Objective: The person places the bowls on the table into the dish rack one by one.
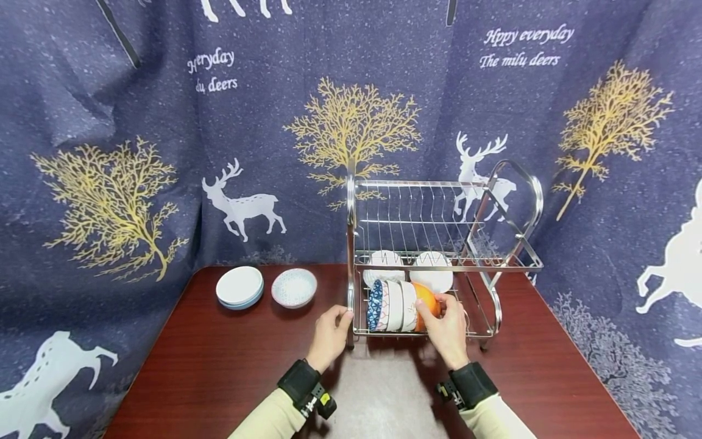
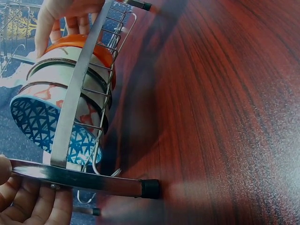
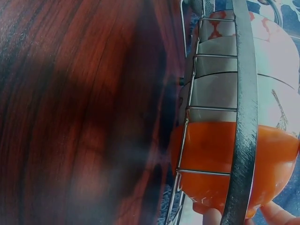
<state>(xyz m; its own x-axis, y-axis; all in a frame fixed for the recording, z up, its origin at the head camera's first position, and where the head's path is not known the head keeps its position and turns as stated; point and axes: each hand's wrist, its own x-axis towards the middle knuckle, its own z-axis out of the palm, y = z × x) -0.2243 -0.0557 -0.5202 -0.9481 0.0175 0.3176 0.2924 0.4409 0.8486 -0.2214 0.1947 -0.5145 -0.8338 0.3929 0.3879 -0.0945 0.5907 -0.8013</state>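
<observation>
Your right hand [image 1: 446,326] is at the lower shelf of the metal dish rack [image 1: 526,183], and its fingers are curled on the orange bowl [image 1: 428,302], which you hold at its rim. This bowl lies on its side at the right end of a row of nested bowls; the blue patterned bowl [image 1: 375,305] is at the left end, and pale bowls are between them. In the left wrist view, the fingertips [image 2: 44,30] of your right hand press on the orange bowl [image 2: 79,42] from above, behind the rack wires. Your left hand [image 1: 329,335] grips the front left post of the rack, with fingers wrapped around the metal bar [image 2: 70,176] near its black rubber foot [image 2: 150,188]. Two white bowls [image 1: 408,268] stand at the back of the lower shelf. The rack stands on a dark red wooden table [image 1: 219,366]. Well apart to the left, a stack of white plates [image 1: 239,286] lies just beside a speckled blue dish [image 1: 294,287].
</observation>
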